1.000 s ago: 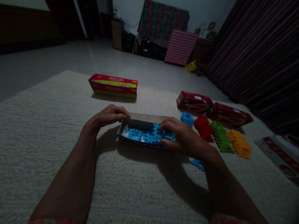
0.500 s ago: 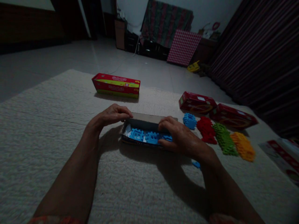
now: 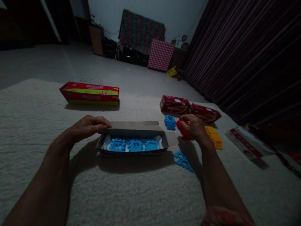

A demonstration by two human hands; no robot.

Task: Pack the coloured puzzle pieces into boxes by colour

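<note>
An open cardboard box (image 3: 131, 153) lies on the pale mat with blue interlocking toy blocks (image 3: 135, 145) in a row inside, over white wrapping. My left hand (image 3: 90, 124) is closed at the box's back left corner, fingertips on the raised flap. To the right of the box, my right hand (image 3: 191, 124) has its thumb and fingers on the stack of red interlocking blocks (image 3: 187, 135); that hand hides part of the stack. Flat blue interlocking blocks (image 3: 183, 161) lie beside the box's right end. Just left of the red ones stands a blue block stack (image 3: 170, 122).
Yellow blocks (image 3: 213, 137) lie right of my right wrist. Two dark red boxes (image 3: 175, 104) stand behind the stacks, and a red and yellow box (image 3: 92, 94) at the back left. A white and red package (image 3: 244, 142) lies far right on the quilted mat (image 3: 131, 201).
My right hand has left the box and moved right onto the red blocks. My left hand stays at the box's corner. The view has turned right, and more blue blocks beside the box now show.
</note>
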